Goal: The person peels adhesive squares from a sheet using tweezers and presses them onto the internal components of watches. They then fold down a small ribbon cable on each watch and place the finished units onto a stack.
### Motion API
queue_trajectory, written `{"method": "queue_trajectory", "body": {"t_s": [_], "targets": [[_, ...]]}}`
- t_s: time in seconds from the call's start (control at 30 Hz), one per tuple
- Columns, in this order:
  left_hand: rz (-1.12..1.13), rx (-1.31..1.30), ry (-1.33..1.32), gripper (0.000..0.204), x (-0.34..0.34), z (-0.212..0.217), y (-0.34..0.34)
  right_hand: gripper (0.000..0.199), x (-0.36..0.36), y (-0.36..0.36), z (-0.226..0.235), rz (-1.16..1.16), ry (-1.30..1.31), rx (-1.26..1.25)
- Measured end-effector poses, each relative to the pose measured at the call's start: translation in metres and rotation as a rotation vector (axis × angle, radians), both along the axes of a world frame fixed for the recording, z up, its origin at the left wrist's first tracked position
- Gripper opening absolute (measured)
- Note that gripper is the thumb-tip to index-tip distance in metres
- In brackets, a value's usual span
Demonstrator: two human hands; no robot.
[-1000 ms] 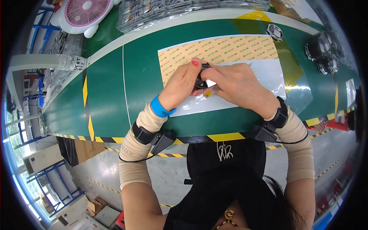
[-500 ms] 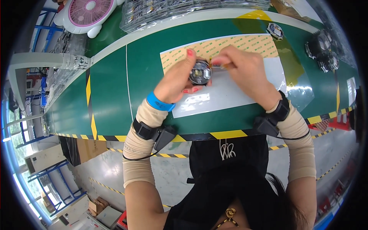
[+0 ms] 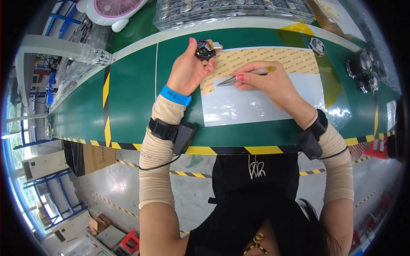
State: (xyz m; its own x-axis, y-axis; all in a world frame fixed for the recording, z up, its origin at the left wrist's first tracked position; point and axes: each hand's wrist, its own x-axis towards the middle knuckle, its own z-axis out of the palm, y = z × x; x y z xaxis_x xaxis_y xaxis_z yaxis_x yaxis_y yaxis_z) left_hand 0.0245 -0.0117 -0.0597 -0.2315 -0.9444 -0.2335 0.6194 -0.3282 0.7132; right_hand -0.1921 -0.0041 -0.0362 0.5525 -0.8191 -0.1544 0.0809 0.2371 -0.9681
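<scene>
Your left hand [image 3: 188, 70] pinches the small round black part [image 3: 205, 50] up over the far edge of the green tabletop [image 3: 132, 91], just beyond the tan adhesive sheet [image 3: 273, 59]. Your right hand [image 3: 267, 81] grips the tweezers [image 3: 239, 77], tips resting low over the clear film [image 3: 256, 102]. Half a second ago both hands met at the part over the sheet; now they've parted, while bagged parts [image 3: 230, 10] fill the far edge.

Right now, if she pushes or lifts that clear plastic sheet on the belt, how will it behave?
The clear sheet looks thin and glossy, so it is probably floppy and would sag if lifted by one edge. It lies flat on the smooth green belt, so a push would likely slide it. The right hand over it, holding tweezers, may pin it.
</scene>
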Motion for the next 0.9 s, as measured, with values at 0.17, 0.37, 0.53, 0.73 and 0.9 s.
{"method": "queue_trajectory", "body": {"t_s": [0.17, 0.37, 0.53, 0.73, 0.9], "targets": [[0.073, -0.002, -0.098, 0.044, -0.009, 0.004, 0.002, 0.018, 0.008, 0.007, -0.003, 0.009, -0.001, -0.072], [0.103, 0.023, -0.146, 0.044, -0.011, 0.011, 0.004, 0.017, 0.004, 0.006, -0.001, 0.036, -0.074, -0.076], [-0.067, -0.036, -0.145, 0.043, -0.017, 0.018, 0.011, 0.016, -0.010, -0.007, -0.001, -0.255, -0.251, -0.171], [-0.133, -0.012, -0.172, 0.039, -0.031, 0.024, 0.019, 0.015, -0.010, -0.007, -0.002, -0.313, -0.220, -0.273], [-0.158, 0.009, -0.191, 0.029, -0.032, 0.025, 0.021, 0.015, -0.005, -0.002, -0.006, -0.285, -0.112, -0.335]]}}
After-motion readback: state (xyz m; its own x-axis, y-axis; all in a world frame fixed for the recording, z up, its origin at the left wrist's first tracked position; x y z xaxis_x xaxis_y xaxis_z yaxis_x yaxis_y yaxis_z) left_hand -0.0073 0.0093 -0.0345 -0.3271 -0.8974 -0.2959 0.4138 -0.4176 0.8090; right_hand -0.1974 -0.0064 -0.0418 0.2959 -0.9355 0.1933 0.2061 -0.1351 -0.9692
